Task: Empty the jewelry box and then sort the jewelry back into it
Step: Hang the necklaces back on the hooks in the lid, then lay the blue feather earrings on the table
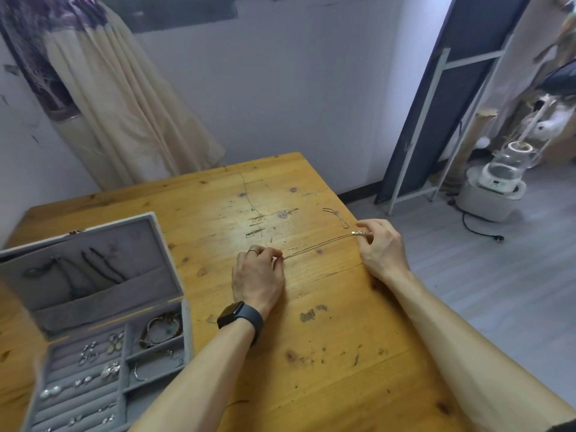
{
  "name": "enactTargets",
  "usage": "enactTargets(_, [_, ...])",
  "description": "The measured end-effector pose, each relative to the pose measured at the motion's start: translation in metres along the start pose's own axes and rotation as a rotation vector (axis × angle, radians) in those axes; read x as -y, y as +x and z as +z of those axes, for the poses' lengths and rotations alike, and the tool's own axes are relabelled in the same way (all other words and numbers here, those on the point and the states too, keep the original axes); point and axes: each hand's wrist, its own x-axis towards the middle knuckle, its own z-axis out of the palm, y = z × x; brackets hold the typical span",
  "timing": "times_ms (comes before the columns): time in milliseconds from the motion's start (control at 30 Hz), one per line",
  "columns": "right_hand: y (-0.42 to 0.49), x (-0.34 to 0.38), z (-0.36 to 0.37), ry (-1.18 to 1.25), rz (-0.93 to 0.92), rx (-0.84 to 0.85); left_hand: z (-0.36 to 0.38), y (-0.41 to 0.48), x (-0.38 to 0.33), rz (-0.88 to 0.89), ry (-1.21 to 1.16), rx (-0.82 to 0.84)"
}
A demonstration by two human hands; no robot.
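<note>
- Open jewelry box (131, 235) at eight o'clock; earrings (110, 370) and bangles (159, 330) in its tray, necklaces (100, 265) in its lid; near corner cut off
- We pinch a thin chain (318, 246) taut between left hand (258, 277) and right hand (382, 248), at centre

two hands, the left hand (258, 275) and the right hand (381, 247). one chain necklace (318, 246). one jewelry box (187, 322). one corded charm (335, 215). one desk (311, 353). one smartwatch (238, 318). one ring (252, 251). the earrings in the box are too blurred to count.
</note>
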Motion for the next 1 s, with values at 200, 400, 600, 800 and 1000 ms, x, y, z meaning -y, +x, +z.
enactTargets(200, [-0.075,0.040,-0.021,0.130,0.008,-0.014,-0.037,-0.040,0.002,0.109,-0.126,0.085])
enactTargets(400, [-0.191,0.115,-0.037,0.320,0.000,0.079,-0.092,-0.134,0.032,0.162,-0.387,0.039])
enactTargets(600, [-0.280,0.179,-0.022,0.404,-0.085,0.299,-0.137,-0.226,0.104,0.100,-0.443,-0.098])
enactTargets(800, [-0.341,0.230,0.028,0.424,-0.187,0.531,-0.181,-0.293,0.195,-0.086,-0.376,-0.262])
enactTargets(1000, [-0.376,0.285,0.075,0.378,-0.310,0.727,-0.220,-0.327,0.275,-0.293,-0.288,-0.406])
